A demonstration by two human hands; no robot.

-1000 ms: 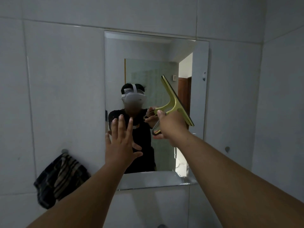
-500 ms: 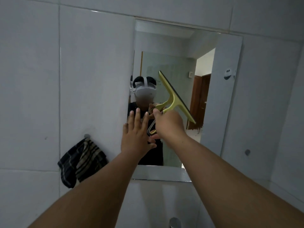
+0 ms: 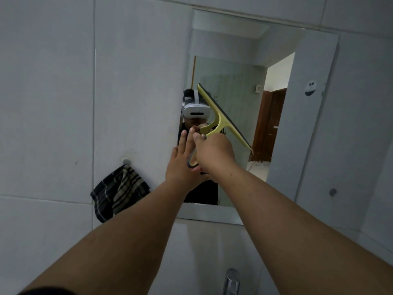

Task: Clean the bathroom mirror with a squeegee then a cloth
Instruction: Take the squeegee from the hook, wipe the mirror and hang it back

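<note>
Two bare arms reach toward a wall mirror set in pale tiles. The right hand grips the handle of a yellow-green squeegee, its blade slanting across the glass. The left hand is flat, fingers extended, at the mirror's left edge. A dark striped cloth hangs from a wall hook left of the mirror. A chrome tap shows below.
</note>
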